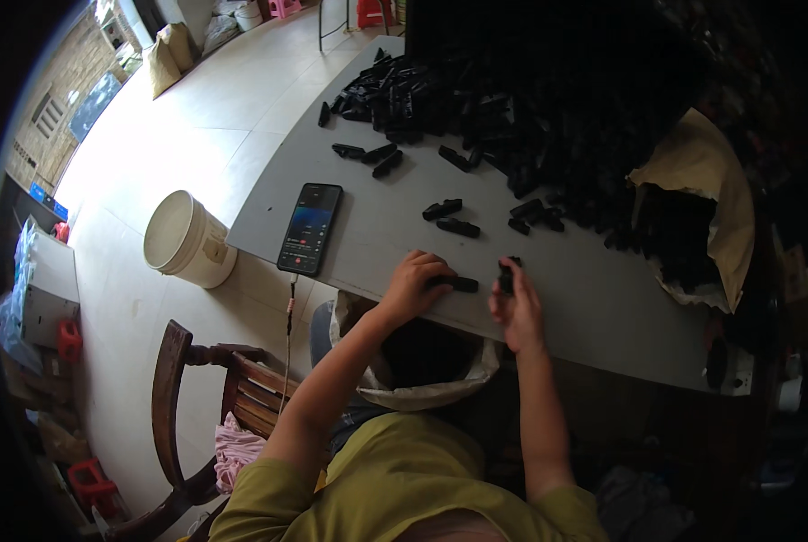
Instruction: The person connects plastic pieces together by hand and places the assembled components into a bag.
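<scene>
At the near edge of the grey table (368, 244), my left hand (413, 287) is closed on a small oblong black plastic part (464, 285), whose right end sticks out past the fingers. To its right, my right hand (520, 312) is raised a little, its fingers closed round another black part (507, 278). Beyond my hands lie two loose black parts (458, 228), with a small cluster (535, 215) to their right. A large heap of the same parts (503, 117) covers the far side. The exact kind of part is too dark to make out.
A lit phone (311, 228) with a cable lies at the table's left. Below the near edge an open sack (431, 396) holds dark contents. A torn brown paper bag (725, 212) stands at right. A white bucket (214, 262) and wooden chair (171, 397) are on the left.
</scene>
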